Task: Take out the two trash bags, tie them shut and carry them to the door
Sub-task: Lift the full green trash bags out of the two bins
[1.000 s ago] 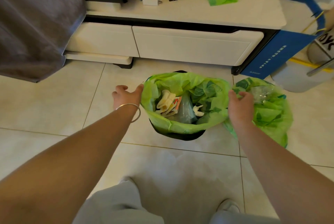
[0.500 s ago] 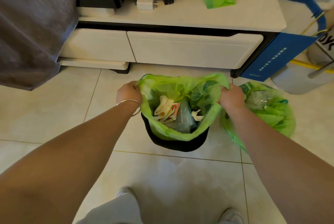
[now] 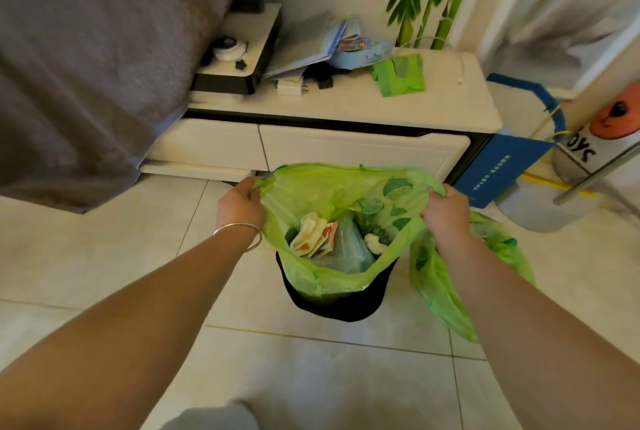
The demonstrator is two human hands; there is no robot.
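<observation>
A green trash bag (image 3: pixel 332 190) is partly lifted out of a black bin (image 3: pixel 337 301) on the tiled floor. Its mouth is stretched wide, showing paper wrappers and clear plastic inside. My left hand (image 3: pixel 239 206) grips the bag's left rim, and my right hand (image 3: pixel 446 207) grips the right rim. A second green trash bag (image 3: pixel 446 291) lies on the floor to the right of the bin, partly hidden behind my right forearm.
A low white cabinet (image 3: pixel 360 149) with drawers stands just behind the bin, with papers and a folded green bag (image 3: pixel 400 76) on top. A grey bedspread (image 3: pixel 86 65) hangs at the left. A blue box (image 3: pixel 502 166) and a container sit at the right.
Both hands have closed on the bag's rim and pulled it upward, so the bag rises out of the bin. The camera has tilted up.
</observation>
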